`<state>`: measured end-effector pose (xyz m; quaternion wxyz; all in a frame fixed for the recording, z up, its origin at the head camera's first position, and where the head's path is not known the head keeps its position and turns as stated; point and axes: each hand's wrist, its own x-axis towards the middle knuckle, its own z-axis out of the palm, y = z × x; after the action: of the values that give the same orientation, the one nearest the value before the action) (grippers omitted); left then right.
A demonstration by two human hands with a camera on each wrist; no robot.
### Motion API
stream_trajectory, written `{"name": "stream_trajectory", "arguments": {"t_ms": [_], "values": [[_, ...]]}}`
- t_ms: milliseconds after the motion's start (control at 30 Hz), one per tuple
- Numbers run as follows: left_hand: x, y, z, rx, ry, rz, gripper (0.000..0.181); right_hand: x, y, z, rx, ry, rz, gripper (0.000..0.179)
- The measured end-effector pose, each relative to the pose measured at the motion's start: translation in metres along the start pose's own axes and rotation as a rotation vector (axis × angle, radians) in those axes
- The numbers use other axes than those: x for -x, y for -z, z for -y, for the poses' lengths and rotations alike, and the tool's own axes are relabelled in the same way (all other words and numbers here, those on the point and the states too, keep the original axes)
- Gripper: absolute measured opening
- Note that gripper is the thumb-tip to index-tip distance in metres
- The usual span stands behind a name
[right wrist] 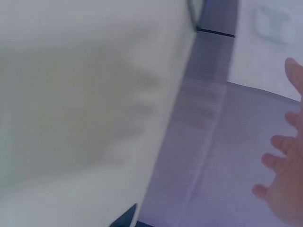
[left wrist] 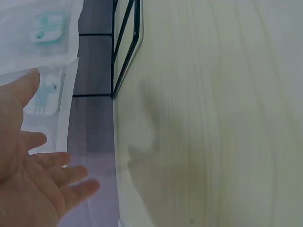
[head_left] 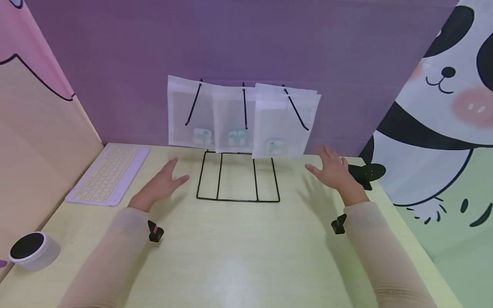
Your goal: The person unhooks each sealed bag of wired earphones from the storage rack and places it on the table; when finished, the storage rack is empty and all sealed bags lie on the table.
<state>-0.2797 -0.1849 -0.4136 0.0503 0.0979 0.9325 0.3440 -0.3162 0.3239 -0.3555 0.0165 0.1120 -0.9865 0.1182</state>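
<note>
One round tub [head_left: 35, 252] and one keyboard [head_left: 108, 175] lie along the left edge of the tabletop [head_left: 239, 256]. The left hand [head_left: 159, 184] hovers with fingers apart. Tabletop stretches between the forearms up to one black wire rack [head_left: 238, 200], whose three hooks [head_left: 244, 107] carry at least three white pouches [head_left: 231, 113]. The right hand [head_left: 334, 172], fingers apart, hovers near one dark object [head_left: 367, 172] at the right edge.
</note>
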Motion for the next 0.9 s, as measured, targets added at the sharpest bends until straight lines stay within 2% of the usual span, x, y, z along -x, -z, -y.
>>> {"name": "stream_trajectory", "arguments": {"t_ms": [100,233,367,500,633,900], "values": [[-0.003,-0.007,-0.007,0.163,0.011,0.013,0.085,-0.004,0.012,0.006,-0.105,0.043,-0.063,0.085],[-0.007,-0.019,-0.016,0.313,0.094,0.021,0.081,-0.013,0.023,0.018,-0.331,0.095,-0.206,0.079],[-0.013,-0.033,-0.019,0.377,0.146,0.045,0.077,-0.028,0.034,0.034,-0.545,0.135,-0.388,0.074],[-0.016,-0.043,-0.018,0.400,0.171,0.046,0.076,-0.044,0.046,0.046,-0.626,0.158,-0.512,0.070],[-0.016,-0.047,-0.017,0.437,0.184,0.038,0.075,-0.057,0.055,0.054,-0.646,0.144,-0.568,0.067],[-0.019,-0.050,-0.014,0.411,0.141,0.060,0.068,-0.064,0.059,0.058,-0.768,0.044,-0.569,0.063]]}}
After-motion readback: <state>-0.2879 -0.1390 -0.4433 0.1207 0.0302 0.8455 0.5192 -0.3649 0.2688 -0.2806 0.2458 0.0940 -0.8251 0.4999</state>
